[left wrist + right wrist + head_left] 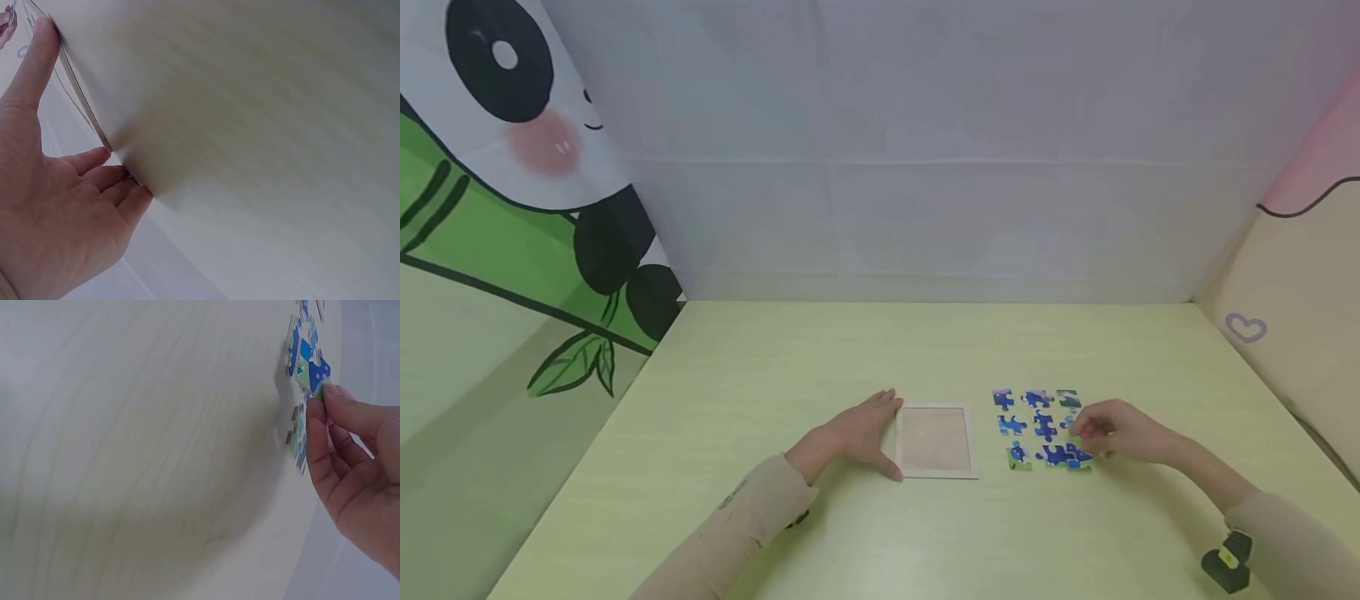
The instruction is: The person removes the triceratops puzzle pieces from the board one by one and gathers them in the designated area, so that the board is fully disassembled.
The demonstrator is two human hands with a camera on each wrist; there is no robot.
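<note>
A square, shallow wooden puzzle frame [973,446] lies flat on the table. My left hand [861,429] rests against its left side, thumb at the near corner and fingertips at the far one. To the right of the frame, several blue, green and white jigsaw pieces [1043,425] lie spaced in rough rows. My right hand [1120,429] is over the right side of these rows. Between thumb and index finger it pinches one jigsaw piece [314,376], blue and green with pink dots, tilted above the others. In the head view this piece overlaps its neighbours in the near row.
The pale wood-grain table [760,367] carries the frame and the pieces. A plain light backdrop [925,217] stands along its far edge. Side panels with a cartoon panda print [512,167] on the left and a small heart [1246,327] on the right flank it.
</note>
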